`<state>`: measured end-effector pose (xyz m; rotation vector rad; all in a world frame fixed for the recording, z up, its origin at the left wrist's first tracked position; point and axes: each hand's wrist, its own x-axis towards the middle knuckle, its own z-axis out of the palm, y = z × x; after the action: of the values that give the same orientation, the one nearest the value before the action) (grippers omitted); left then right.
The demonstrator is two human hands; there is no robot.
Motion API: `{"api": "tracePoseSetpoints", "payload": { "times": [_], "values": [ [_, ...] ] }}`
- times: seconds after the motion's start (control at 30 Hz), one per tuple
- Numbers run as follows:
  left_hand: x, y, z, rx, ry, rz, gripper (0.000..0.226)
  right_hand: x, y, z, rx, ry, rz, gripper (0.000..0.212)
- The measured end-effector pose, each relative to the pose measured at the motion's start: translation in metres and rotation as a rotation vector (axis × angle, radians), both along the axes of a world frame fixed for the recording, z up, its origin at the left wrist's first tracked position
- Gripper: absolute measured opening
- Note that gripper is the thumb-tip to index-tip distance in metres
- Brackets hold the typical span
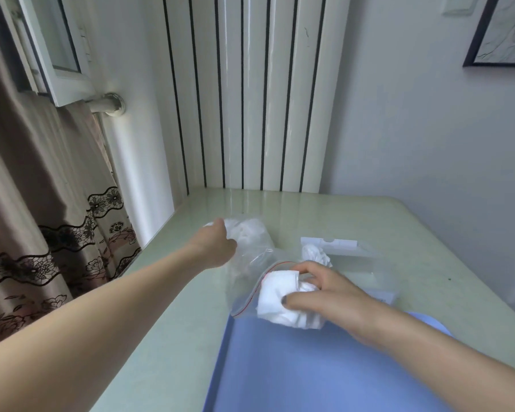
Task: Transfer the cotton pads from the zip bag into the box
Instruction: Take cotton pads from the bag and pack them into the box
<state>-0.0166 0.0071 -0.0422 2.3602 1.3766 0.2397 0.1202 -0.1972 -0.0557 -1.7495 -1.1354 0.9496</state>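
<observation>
A clear zip bag [252,263] with a red seal line lies on the pale green table [167,292], its open mouth toward me. My left hand [217,246] grips the bag's far end, where more white cotton pads [249,230] show through the plastic. My right hand [324,289] holds a bunch of white cotton pads [280,303] at the bag's mouth, thumb and fingers curled round them. Behind my right hand stands a clear plastic box [339,248] with a white lid edge, and a few cotton pads [315,254] lie in it.
A blue mat [295,376] covers the table's near part. A white radiator [250,99] stands against the wall behind the table, a patterned curtain [42,188] hangs at the left, and a dark picture frame [500,34] is at the upper right.
</observation>
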Motion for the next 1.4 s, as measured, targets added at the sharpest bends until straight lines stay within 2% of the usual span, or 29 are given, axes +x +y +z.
{"api": "tracePoseSetpoints", "payload": {
  "times": [0.1, 0.17, 0.23, 0.27, 0.37, 0.43, 0.57, 0.7, 0.93, 1.2, 1.4],
  "values": [
    [0.012, -0.024, 0.027, 0.153, -0.16, -0.212, 0.037, 0.029, -0.021, 0.01, -0.066, 0.133, -0.041, 0.056],
    [0.022, -0.047, 0.045, 0.043, -0.255, -0.402, 0.035, 0.044, -0.031, 0.017, -0.065, 0.225, -0.062, 0.055],
    [0.032, -0.069, 0.058, -0.18, -0.232, -0.539, 0.036, 0.054, -0.036, 0.024, -0.024, 0.286, -0.068, 0.046],
    [0.036, -0.078, 0.062, -0.25, -0.19, -0.59, 0.037, 0.057, -0.038, 0.027, -0.009, 0.297, -0.068, 0.048],
    [0.047, -0.091, 0.063, -0.268, -0.138, -0.681, 0.029, 0.062, -0.043, 0.033, 0.007, 0.295, -0.06, 0.058],
    [0.053, -0.093, 0.06, -0.295, -0.208, -0.682, 0.018, 0.065, -0.044, 0.033, 0.022, 0.321, -0.066, 0.06],
    [0.057, -0.096, 0.06, -0.308, -0.327, -0.651, 0.015, 0.072, -0.045, 0.03, 0.063, 0.409, -0.072, 0.066],
    [0.059, -0.103, 0.058, -0.331, -0.359, -0.654, 0.017, 0.074, -0.046, 0.025, 0.084, 0.465, -0.079, 0.08],
    [0.065, -0.104, 0.06, -0.295, -0.4, -0.651, 0.013, 0.078, -0.044, 0.021, 0.097, 0.56, -0.106, 0.089],
    [0.07, -0.095, 0.053, -0.423, -0.545, -0.603, 0.006, 0.083, -0.043, 0.018, 0.162, 0.652, -0.129, 0.058],
    [0.074, -0.089, 0.044, -0.478, -0.57, -0.573, 0.003, 0.085, -0.039, 0.011, 0.195, 0.681, -0.133, 0.057]
  ]
}}
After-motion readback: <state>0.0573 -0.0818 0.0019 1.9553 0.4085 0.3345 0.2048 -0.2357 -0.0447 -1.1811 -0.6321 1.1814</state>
